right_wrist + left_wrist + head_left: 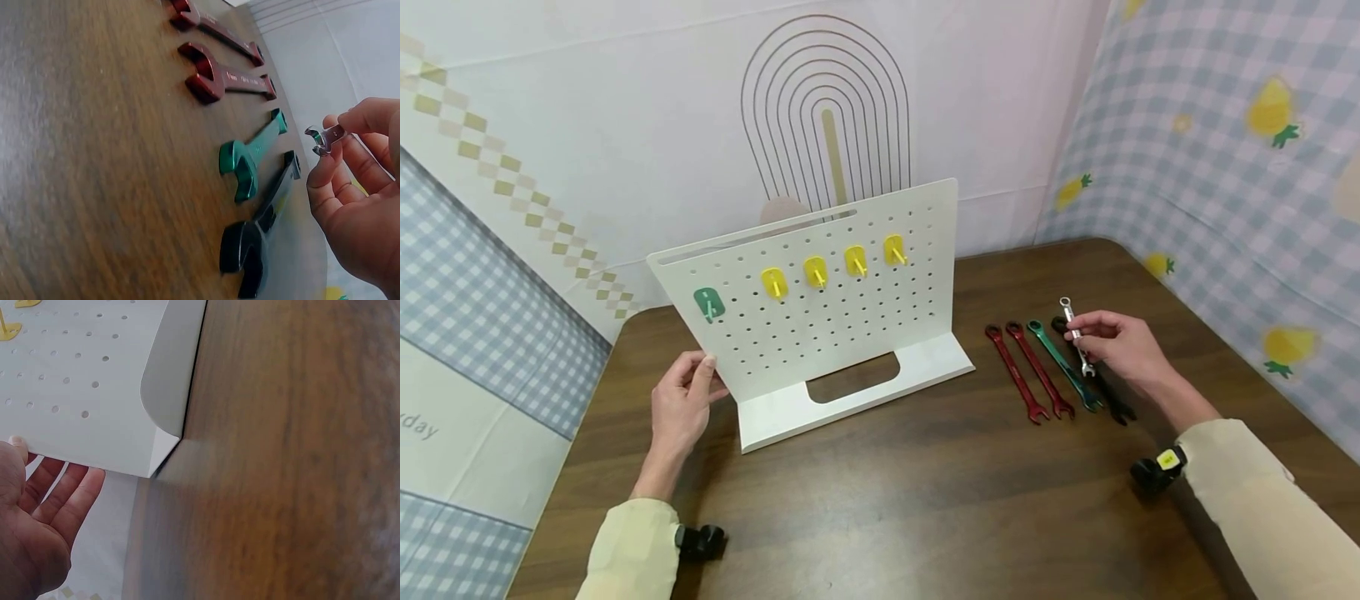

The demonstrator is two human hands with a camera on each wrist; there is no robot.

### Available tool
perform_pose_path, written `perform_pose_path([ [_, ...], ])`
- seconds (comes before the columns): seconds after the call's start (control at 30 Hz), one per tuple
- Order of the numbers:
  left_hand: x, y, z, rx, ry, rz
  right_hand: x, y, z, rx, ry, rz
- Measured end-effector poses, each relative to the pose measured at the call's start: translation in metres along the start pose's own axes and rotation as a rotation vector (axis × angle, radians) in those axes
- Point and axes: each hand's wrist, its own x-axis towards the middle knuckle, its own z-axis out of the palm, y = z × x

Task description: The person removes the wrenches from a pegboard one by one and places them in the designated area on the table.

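Observation:
A small silver combination wrench is pinched between the thumb and fingers of my right hand, above the black wrench. In the right wrist view its open end points away from the palm. To its left lie a green wrench and two red wrenches, the nearer to it and the outer one. My left hand grips the left edge of a white pegboard, thumb on the front face and fingers behind it. The board stands on its flat foot, leaning back.
One green hook and several yellow hooks sit on the pegboard's upper part. The brown wooden table carries everything. A patterned white cloth hangs behind, with a checked fruit-print cloth at the right.

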Motion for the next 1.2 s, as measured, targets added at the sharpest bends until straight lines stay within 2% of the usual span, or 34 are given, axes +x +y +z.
perform_pose_path([
  [0.27,0.0,0.0,0.0,0.0,0.005,0.001,0.003,0.007,-0.009,-0.053,-0.019,0.031],
  [0.8,0.001,-0.001,0.0,0.027,0.002,0.0,0.004,0.012,-0.021,-0.187,-0.003,0.079],
  [1.03,0.001,-0.002,0.0,0.026,-0.004,-0.001,0.004,0.015,-0.026,-0.256,-0.034,0.102],
  [1.2,0.001,-0.002,-0.001,0.023,0.002,0.006,0.006,0.017,-0.031,-0.286,-0.086,0.124],
])
